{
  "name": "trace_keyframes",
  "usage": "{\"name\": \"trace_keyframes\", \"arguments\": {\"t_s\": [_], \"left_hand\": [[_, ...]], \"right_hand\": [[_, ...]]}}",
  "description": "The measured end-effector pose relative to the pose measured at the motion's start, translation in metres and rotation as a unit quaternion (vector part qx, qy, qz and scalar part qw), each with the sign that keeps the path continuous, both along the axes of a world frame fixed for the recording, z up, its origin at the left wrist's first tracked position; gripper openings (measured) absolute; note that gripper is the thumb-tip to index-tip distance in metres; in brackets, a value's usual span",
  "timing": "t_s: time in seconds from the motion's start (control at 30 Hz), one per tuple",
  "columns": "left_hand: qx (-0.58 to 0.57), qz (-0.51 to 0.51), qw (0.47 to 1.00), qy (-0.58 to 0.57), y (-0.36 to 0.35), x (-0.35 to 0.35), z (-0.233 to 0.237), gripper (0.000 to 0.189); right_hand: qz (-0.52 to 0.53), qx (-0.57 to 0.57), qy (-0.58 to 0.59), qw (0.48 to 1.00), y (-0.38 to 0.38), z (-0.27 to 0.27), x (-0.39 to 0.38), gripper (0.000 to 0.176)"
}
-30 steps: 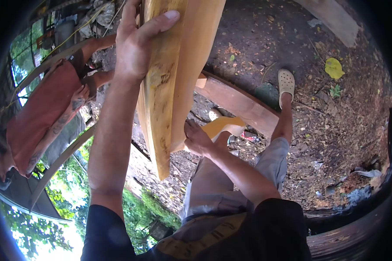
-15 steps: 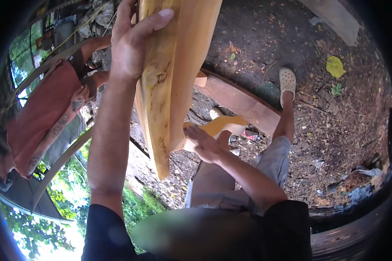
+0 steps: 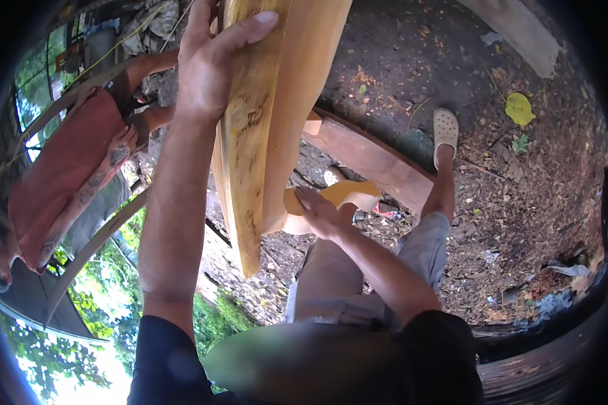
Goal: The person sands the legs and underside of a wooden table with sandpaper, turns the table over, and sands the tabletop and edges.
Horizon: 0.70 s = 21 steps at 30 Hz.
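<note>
A large pale carved wooden piece [image 3: 250, 135] rises from the middle of the view to the top edge. It narrows to a point at its lower end, and dark marks run along its face. My left hand [image 3: 206, 67] is closed around its left edge, thumb across the front; the other fingers are partly hidden behind the wood. Beside the lower end a wavy, curved wooden part [image 3: 358, 192] juts to the right, seemingly joined to the piece. My right hand [image 3: 321, 212] lies over this part with its fingers stretched out. Whether anything is under the fingers is hidden.
A reddish-brown plank [image 3: 378, 162] lies on the leaf-littered ground behind the curved part. My foot in a beige clog [image 3: 445, 128] stands at its right end. To the left is another person in a red shirt [image 3: 67, 175]. A grey board [image 3: 517, 34] lies at upper right.
My right hand has shifted slightly right along the curved part, its fingers now flatter. The large wooden piece and my left hand have moved slightly in view. My left hand keeps its hold.
</note>
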<state>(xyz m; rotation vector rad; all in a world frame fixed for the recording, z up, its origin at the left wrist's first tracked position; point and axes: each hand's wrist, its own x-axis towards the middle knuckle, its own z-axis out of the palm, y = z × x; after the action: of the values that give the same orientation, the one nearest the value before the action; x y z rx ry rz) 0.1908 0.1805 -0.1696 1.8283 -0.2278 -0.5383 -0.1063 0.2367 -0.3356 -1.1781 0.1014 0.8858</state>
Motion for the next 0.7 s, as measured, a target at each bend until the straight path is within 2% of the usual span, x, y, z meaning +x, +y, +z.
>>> {"name": "trace_keyframes", "arguments": {"t_s": [0.03,0.07,0.17,0.2,0.3,0.33,0.43,0.47,0.57,0.6,0.7], "left_hand": [[-0.013,-0.003,1.000,-0.006,0.000,0.000,-0.002,0.092],[-0.026,-0.006,1.000,-0.013,0.000,0.000,-0.006,0.092],[-0.020,-0.008,1.000,0.005,0.000,0.000,-0.003,0.092],[-0.014,-0.006,1.000,0.015,0.000,0.001,-0.001,0.092],[-0.007,-0.005,1.000,0.008,-0.001,0.000,0.000,0.091],[-0.004,-0.006,1.000,0.002,-0.002,0.001,0.000,0.091],[0.006,-0.005,1.000,-0.005,-0.002,0.000,-0.001,0.091],[0.006,-0.003,1.000,-0.003,-0.001,0.001,-0.001,0.091],[-0.018,-0.003,1.000,0.020,0.007,0.003,-0.003,0.091],[-0.030,-0.003,0.999,0.028,0.009,0.003,-0.003,0.091],[0.019,-0.007,1.000,-0.010,0.004,0.002,-0.003,0.091]], "right_hand": [[0.025,-0.012,0.013,1.000,0.015,-0.006,0.006,0.060],[0.064,-0.108,-0.143,0.982,0.040,-0.007,0.000,0.059],[-0.054,-0.107,-0.218,0.969,0.043,-0.009,-0.058,0.064],[-0.014,-0.072,-0.160,0.984,0.024,-0.004,-0.071,0.071],[0.075,-0.162,-0.167,0.970,0.006,-0.040,-0.089,0.074],[0.081,-0.171,-0.125,0.974,0.002,-0.036,-0.070,0.073],[0.069,-0.099,0.001,0.993,-0.009,0.002,-0.014,0.071],[-0.006,-0.070,0.013,0.997,0.004,-0.004,-0.033,0.068],[-0.058,-0.074,-0.149,0.984,0.006,-0.023,-0.094,0.065],[-0.007,-0.129,-0.191,0.973,-0.002,-0.030,-0.097,0.065],[0.102,-0.176,-0.108,0.973,0.007,-0.045,-0.074,0.072]]}}
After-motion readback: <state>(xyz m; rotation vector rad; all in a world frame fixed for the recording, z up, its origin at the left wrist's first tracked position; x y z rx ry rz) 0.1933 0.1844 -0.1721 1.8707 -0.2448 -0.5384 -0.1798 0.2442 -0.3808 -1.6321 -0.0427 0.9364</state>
